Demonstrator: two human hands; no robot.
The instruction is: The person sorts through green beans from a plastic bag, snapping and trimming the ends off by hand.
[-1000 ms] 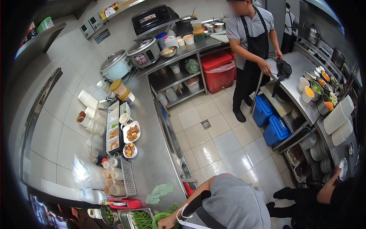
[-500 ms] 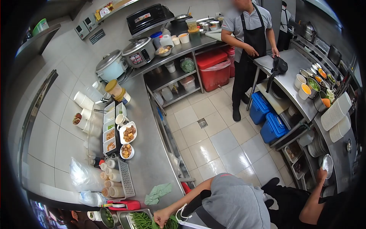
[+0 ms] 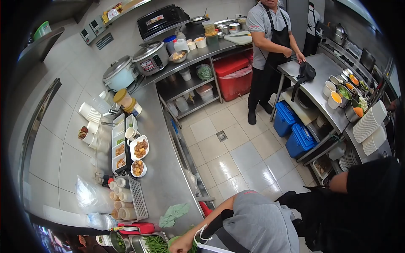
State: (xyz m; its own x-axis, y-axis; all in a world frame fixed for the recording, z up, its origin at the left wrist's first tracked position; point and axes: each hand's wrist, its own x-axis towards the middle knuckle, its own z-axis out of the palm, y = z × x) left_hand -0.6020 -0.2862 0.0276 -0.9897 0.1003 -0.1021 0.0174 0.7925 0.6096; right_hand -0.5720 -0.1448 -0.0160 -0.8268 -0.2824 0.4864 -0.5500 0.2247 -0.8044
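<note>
At the bottom edge, my right arm reaches from a grey sleeve over a metal tray (image 3: 136,243) of green beans (image 3: 155,244). My right hand (image 3: 182,245) is right beside the beans and other greens; the frame edge cuts off its fingers, so their grip is hidden. My left hand is out of view. A green cloth (image 3: 174,214) lies on the steel counter (image 3: 162,177) above the tray. Left of the cloth stands a grey basket (image 3: 139,198) of squeeze bottles (image 3: 123,198). Two white bowls of browned cubes (image 3: 139,149) sit further up the counter.
A co-worker in a black apron (image 3: 278,42) stands by a steel table (image 3: 310,80), hands at a black bag (image 3: 307,72). Another person in black (image 3: 358,206) is close on the right. Blue bins (image 3: 287,118), a red bin (image 3: 232,82) and rice cookers (image 3: 149,59) stand around the tiled floor.
My right hand has dipped slightly toward the bottom edge. The person in black has moved up and closer, the hand at the plates now out of sight. The co-worker's hands have shifted at the bag.
</note>
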